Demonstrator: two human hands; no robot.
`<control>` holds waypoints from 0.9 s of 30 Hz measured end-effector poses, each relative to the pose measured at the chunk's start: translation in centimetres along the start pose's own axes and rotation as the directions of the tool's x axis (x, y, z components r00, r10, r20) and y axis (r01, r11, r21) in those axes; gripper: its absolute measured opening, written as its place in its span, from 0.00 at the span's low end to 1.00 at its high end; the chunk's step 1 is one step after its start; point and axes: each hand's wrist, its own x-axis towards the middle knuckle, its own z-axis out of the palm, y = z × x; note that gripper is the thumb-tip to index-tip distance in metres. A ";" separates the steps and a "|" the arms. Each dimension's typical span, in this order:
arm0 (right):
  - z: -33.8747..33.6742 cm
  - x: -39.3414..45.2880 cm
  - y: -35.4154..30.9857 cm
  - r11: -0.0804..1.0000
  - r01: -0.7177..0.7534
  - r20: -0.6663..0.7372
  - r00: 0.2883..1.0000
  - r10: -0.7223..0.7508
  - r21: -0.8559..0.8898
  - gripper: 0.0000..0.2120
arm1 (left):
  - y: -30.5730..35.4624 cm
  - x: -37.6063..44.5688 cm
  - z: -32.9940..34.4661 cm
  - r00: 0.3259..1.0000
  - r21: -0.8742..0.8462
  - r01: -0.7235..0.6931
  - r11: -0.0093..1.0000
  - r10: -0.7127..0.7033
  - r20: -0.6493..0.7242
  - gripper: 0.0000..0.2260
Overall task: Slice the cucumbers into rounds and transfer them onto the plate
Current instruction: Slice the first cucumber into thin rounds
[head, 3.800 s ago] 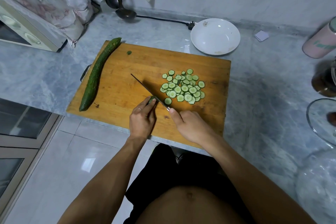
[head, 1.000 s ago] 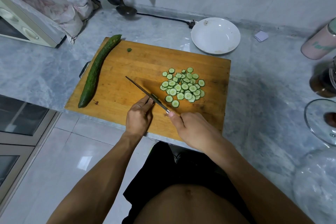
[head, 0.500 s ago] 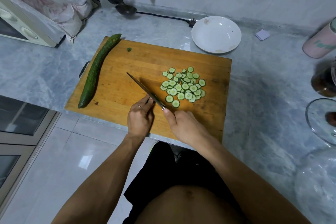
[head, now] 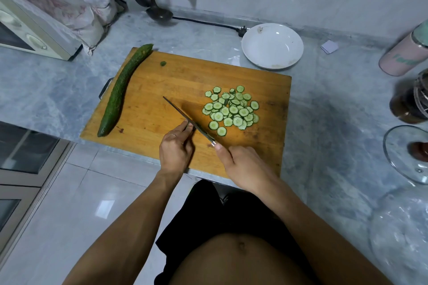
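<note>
A wooden cutting board (head: 162,90) lies on the marble counter. A whole cucumber (head: 121,90) lies along its left edge. A pile of several cucumber rounds (head: 231,110) sits right of centre. My right hand (head: 243,164) grips the handle of a knife (head: 185,117) whose blade points up-left. My left hand (head: 176,148) has its fingertips against the blade, pinching the last cucumber stub, which is almost hidden. A white plate (head: 272,45) stands empty beyond the board's far right corner.
A small green cucumber tip (head: 163,63) lies near the board's far edge. A ladle (head: 158,15) and power cord (head: 208,23) are at the back. A microwave (head: 30,37) is at the left; a pink tumbler (head: 405,55), jar and glass lid (head: 407,152) at the right.
More rounds have joined the near side of the pile, and the stub under my left fingers has shrunk. Both hands stay at the knife near the board's front.
</note>
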 end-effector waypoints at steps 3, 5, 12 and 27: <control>-0.2 -0.7 -0.4 1.000 0.005 -0.020 1.000 -0.005 -0.011 0.28 | 0.0 0.0 0.1 1.000 0.000 0.008 1.000 -0.008 0.003 0.18; -0.4 -1.1 -0.7 1.000 0.001 -0.015 1.000 -0.002 -0.030 0.27 | 0.1 0.0 0.1 1.000 -0.009 0.007 1.000 -0.007 -0.004 0.18; -0.6 -1.6 -0.9 0.998 0.016 -0.012 1.000 -0.017 -0.057 0.28 | 0.2 -0.1 -0.1 1.000 -0.020 -0.008 1.000 0.008 0.001 0.18; 0.2 1.8 -1.3 0.999 -0.043 0.060 0.997 0.042 0.012 0.31 | -0.3 0.0 0.4 1.000 -0.046 0.017 0.999 -0.017 0.003 0.18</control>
